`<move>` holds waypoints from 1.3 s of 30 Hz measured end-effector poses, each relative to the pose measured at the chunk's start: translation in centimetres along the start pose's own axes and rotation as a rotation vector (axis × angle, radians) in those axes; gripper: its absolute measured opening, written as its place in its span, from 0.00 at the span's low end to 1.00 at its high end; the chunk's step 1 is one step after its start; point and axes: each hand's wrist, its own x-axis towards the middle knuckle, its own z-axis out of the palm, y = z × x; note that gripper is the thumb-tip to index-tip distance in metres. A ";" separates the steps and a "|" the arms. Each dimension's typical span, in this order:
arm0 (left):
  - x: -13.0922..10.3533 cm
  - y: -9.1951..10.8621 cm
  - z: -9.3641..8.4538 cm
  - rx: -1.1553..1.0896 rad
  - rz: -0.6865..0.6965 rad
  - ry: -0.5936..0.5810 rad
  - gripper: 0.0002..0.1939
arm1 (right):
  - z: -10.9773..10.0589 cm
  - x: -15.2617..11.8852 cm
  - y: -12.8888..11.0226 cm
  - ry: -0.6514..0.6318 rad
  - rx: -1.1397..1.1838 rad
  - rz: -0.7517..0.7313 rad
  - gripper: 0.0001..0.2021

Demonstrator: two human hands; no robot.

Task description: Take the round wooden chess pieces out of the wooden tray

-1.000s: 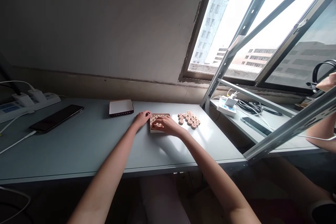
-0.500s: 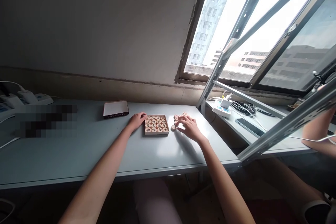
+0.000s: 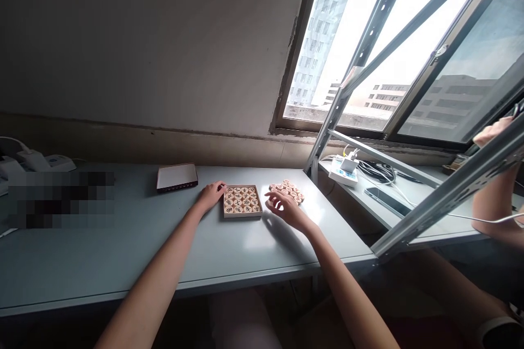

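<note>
1. Left hand (image 3: pixel 212 196): fingers loosely curled, resting against the left edge of the wooden tray (image 3: pixel 243 201).
2. Right hand (image 3: pixel 284 208): fingers spread and empty, hovering at the near edge of the loose pieces (image 3: pixel 287 191).
3. Wooden tray: one, square and shallow, holding sixteen round pale discs with dark characters in a four-by-four grid; mid-tabletop (image 3: pixel 123 251).
4. Loose pieces: one cluster; count unclear.
5. Flat box (image 3: pixel 177 177): one, left of the tray.
</note>
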 end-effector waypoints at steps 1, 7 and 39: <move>0.0 0.0 0.0 0.000 -0.002 -0.003 0.17 | -0.1 -0.2 0.1 0.023 0.052 0.003 0.13; 0.0 0.1 0.0 0.008 -0.003 -0.005 0.16 | -0.2 -1.5 0.8 0.028 0.198 0.070 0.12; -0.2 0.9 -0.2 0.040 -0.019 0.015 0.13 | 2.5 4.5 7.7 -0.208 -0.568 0.088 0.25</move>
